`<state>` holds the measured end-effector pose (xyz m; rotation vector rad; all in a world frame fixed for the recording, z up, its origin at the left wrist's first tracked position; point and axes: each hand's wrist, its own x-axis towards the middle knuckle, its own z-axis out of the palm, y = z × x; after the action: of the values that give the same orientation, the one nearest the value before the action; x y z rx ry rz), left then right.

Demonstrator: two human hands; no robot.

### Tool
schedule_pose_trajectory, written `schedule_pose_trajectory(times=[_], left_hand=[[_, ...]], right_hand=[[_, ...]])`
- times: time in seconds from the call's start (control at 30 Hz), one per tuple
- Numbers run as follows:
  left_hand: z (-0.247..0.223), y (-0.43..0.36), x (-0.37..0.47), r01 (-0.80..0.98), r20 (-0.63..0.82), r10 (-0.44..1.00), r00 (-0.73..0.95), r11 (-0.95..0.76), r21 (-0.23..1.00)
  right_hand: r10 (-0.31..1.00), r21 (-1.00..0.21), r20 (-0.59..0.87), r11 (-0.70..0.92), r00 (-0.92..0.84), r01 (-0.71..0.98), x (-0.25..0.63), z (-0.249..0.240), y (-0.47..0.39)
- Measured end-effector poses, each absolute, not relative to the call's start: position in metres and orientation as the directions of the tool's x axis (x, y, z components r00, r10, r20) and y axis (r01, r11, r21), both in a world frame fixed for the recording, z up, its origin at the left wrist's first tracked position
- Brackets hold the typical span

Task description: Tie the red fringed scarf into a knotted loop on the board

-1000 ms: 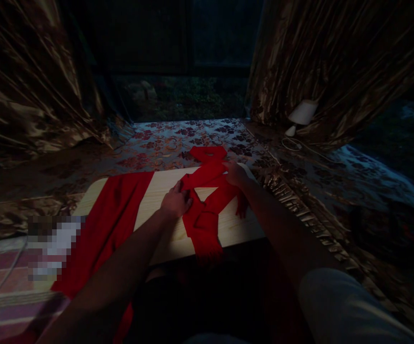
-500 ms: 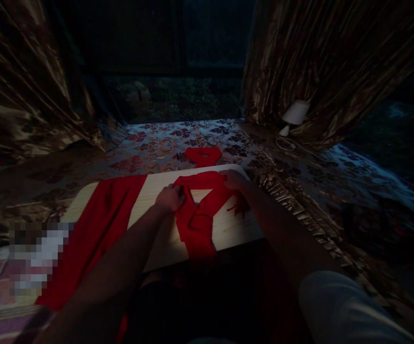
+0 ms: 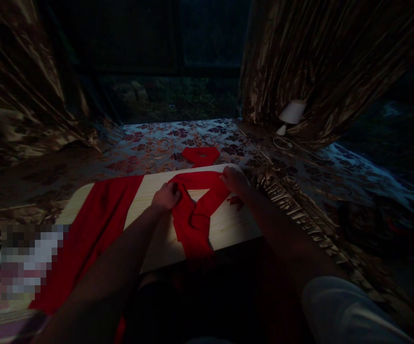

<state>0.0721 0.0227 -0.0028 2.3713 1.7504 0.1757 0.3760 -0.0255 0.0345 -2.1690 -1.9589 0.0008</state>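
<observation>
A red scarf [image 3: 196, 227] lies on a pale wooden tabletop [image 3: 162, 243], its strips crossing below a loop that frames a triangular gap of bare wood. At the loop's left corner, my left hand [image 3: 166, 196] has its fingers closed on the fabric. My right hand [image 3: 234, 181] pinches the opposite corner. Out past my right wrist pokes a fringed end [image 3: 235, 202], while the other end hangs over the near edge into shadow.
Another long red cloth [image 3: 110, 210] drapes across the table's left side. A folded red piece [image 3: 201, 155] rests beyond the far edge on the patterned cover [image 3: 149, 138]. A small white lamp [image 3: 292, 112] with a cord stands by the right curtain [image 3: 274, 52]. The room is dim.
The loop's corners are slightly rearranged, with the left one drawn out a little under my left hand. Less of the fringed end shows beside my right hand. The view has shifted slightly.
</observation>
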Motion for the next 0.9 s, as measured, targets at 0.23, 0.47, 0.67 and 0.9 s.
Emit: schedule_pose_trajectory(times=[0.23,0.47,0.67,0.9], left_hand=[[-0.007,0.027,0.066,0.908,-0.003,0.931,0.365,-0.355,0.222],[-0.011,0.029,0.061,0.870,0.034,0.904,0.426,-0.419,0.258],[-0.009,0.027,0.064,0.887,-0.008,0.914,0.405,-0.391,0.246],[-0.005,0.018,0.067,0.913,-0.068,0.915,0.397,-0.386,0.136]], right_hand=[[0.994,-0.158,-0.077,-0.086,0.074,0.984,0.380,0.026,-0.033],[0.918,-0.266,0.118,-0.339,0.379,0.903,0.388,0.041,-0.015],[0.955,-0.188,-0.194,-0.262,0.226,0.947,0.390,0.033,-0.017],[0.950,-0.282,-0.190,-0.295,0.248,0.913,0.412,0.019,-0.027]])
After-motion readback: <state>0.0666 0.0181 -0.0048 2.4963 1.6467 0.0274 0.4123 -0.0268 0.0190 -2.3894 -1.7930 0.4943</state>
